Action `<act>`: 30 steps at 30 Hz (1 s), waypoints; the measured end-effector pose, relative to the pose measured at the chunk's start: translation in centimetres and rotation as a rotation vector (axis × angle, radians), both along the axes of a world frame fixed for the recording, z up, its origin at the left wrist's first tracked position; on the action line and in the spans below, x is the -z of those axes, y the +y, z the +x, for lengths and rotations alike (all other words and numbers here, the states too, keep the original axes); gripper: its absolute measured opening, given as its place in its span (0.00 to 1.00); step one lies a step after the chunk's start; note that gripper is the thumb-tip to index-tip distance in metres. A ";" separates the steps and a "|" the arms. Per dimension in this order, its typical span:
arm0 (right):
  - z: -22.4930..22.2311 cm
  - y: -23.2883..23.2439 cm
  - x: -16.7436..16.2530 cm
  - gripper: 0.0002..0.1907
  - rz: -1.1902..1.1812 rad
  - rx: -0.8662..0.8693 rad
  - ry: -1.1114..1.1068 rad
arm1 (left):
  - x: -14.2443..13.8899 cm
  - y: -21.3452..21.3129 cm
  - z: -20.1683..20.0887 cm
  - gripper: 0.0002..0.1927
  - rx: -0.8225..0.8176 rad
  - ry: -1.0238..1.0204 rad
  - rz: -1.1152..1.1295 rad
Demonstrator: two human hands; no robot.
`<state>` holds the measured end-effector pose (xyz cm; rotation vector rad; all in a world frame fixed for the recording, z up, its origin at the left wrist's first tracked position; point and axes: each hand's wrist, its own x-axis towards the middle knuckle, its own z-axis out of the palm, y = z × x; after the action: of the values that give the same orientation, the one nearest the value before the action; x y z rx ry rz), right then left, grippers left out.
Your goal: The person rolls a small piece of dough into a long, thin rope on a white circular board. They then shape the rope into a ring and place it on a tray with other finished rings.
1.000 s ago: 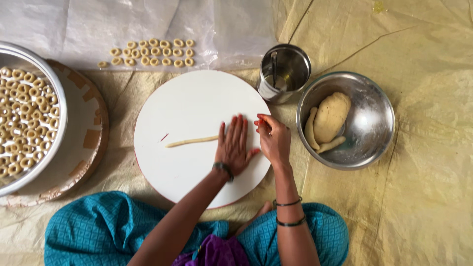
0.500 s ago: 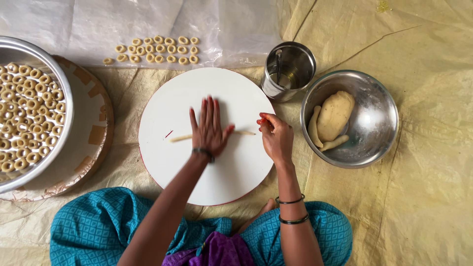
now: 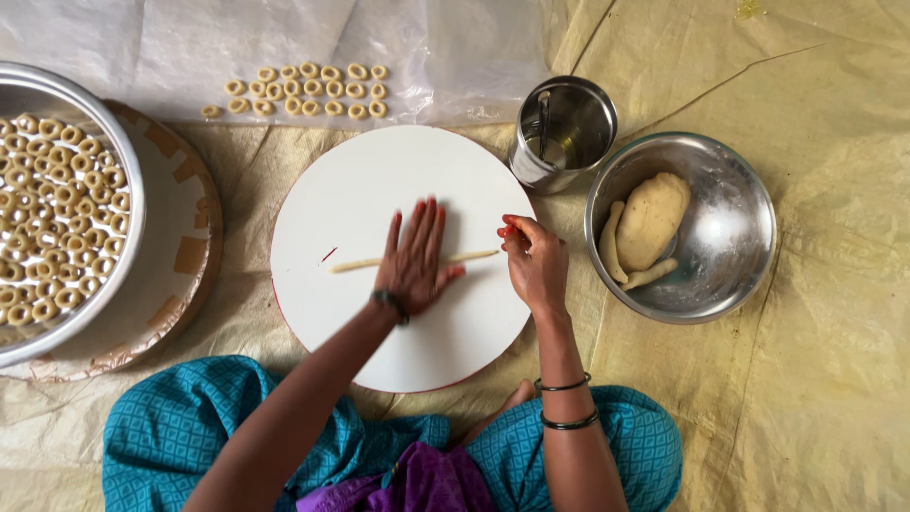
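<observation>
A: Item one, the left hand (image 3: 414, 258). Pose?

B: Palm down, flat on the thin dough rope (image 3: 417, 261), fingers straight and slightly spread, pointing toward the far edge of the round white board (image 3: 398, 360). Forearm ran in from the near edge, a dark band at the wrist.

A: The rope's position?

B: Lay across the board's middle, its left end bare, its right end reaching toward the right hand (image 3: 533, 261).

A: Item two, that right hand?

B: Rested at the board's right edge, fingers curled narrow, fingertips pinched together by the rope's tip; contact could not be told. Two bangles on the forearm.

A: Surroundings?

B: Steel bowl (image 3: 739, 275) with a dough lump (image 3: 652, 220), off the board's right edge; steel cup (image 3: 561, 133) beyond it; dough rings (image 3: 303, 93) past the far edge.
</observation>
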<state>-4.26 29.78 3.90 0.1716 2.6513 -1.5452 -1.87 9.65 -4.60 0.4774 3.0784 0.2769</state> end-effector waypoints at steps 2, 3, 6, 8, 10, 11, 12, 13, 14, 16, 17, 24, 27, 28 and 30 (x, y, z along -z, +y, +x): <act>0.1 0.0 0.0 0.12 -0.001 -0.011 0.025 | 0.2 0.4 3.9 0.51 0.022 0.004 0.016; 0.1 0.0 -0.1 0.12 -0.001 -0.016 0.037 | 0.2 0.7 5.8 0.51 0.031 0.029 0.047; 0.2 0.0 -0.1 0.12 -0.002 -0.009 0.041 | 0.1 0.9 7.0 0.50 0.027 0.021 0.077; 0.2 0.0 -0.1 0.12 -0.002 -0.011 0.043 | -0.2 1.2 5.9 0.49 -0.019 -0.027 0.067; 0.2 0.0 -0.1 0.12 0.004 -0.013 0.032 | -0.2 1.6 2.0 0.48 -0.102 -0.085 0.052; 0.2 0.1 -0.1 0.13 0.008 -0.012 0.025 | -0.4 1.8 0.0 0.48 -0.124 -0.063 0.068; 0.2 0.0 -0.1 0.13 0.010 -0.011 0.016 | -0.6 1.9 -1.9 0.47 -0.149 -0.041 0.083; 0.2 0.0 -0.1 0.13 0.015 -0.008 0.007 | -0.7 2.1 -3.8 0.47 -0.171 -0.043 0.080; 0.2 0.0 -0.1 0.13 0.020 -0.004 -0.003 | -0.9 2.2 -5.7 0.47 -0.192 -0.047 0.077; 0.1 0.1 -0.2 0.13 0.028 0.003 -0.024 | -1.2 2.3 -8.3 0.47 -0.220 -0.058 0.083; 0.1 0.1 -0.2 0.14 0.029 0.006 -0.036 | -1.3 2.2 -9.2 0.47 -0.227 -0.067 0.091; -0.1 0.5 -0.2 0.14 0.011 0.010 0.000 | -0.9 2.3 -5.7 0.47 -0.025 -0.033 0.019; 0.0 0.6 -0.1 0.13 -0.015 0.018 0.018 | -0.6 2.3 0.0 0.49 0.033 -0.030 -0.046; 0.0 0.6 -0.1 0.13 -0.023 0.013 0.022 | -0.6 2.3 1.9 0.50 0.036 -0.034 -0.043; 0.1 0.5 -0.1 0.13 -0.036 0.002 0.035 | -0.7 2.5 5.1 0.50 0.039 -0.037 -0.035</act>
<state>-4.11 30.25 4.02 0.1458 2.6485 -1.6098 3.18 12.16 -3.92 0.5249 3.0290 0.2284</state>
